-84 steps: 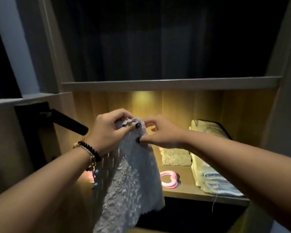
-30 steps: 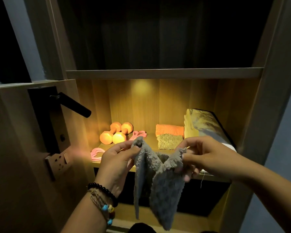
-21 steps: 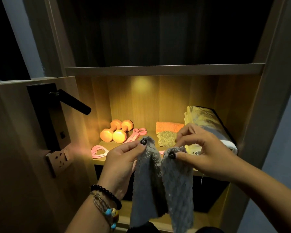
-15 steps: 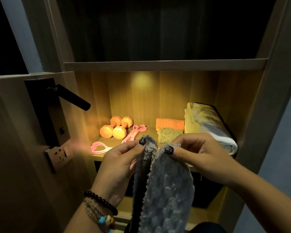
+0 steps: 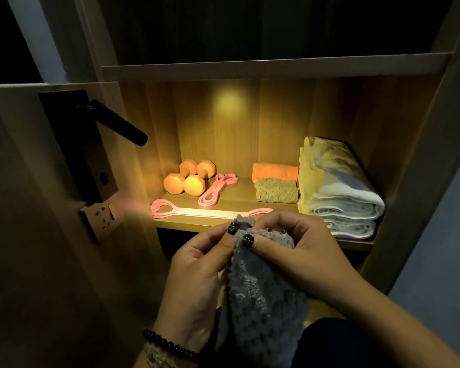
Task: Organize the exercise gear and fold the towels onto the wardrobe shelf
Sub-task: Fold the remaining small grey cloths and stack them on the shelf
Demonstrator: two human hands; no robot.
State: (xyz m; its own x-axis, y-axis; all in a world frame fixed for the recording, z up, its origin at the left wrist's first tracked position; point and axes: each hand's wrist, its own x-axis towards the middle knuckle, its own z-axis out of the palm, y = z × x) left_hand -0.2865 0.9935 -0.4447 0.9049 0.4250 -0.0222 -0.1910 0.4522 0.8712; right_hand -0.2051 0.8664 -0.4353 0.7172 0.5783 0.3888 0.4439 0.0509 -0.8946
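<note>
Folding a grey towel in front of the lit wardrobe shelf.

Both hands met at the top edge of the grey towel (image 5: 260,293): the left hand (image 5: 197,272) pinched the fabric between thumb and forefinger, and the right hand (image 5: 298,251) pinched the same edge just beside it, seemingly to bring the corners together so the halves hung evenly for the fold. The cloth draped down toward 6 o'clock, held off the shelf (image 5: 223,217). On the shelf, the dumbbells (image 5: 187,179) sat at 10 o'clock with pink resistance bands (image 5: 215,193) beside them, small folded towels (image 5: 275,185) at 12 o'clock, and a larger folded stack (image 5: 340,197) at 2 o'clock. Free shelf space probably awaited the grey towel, though the dim light left that uncertain.
</note>
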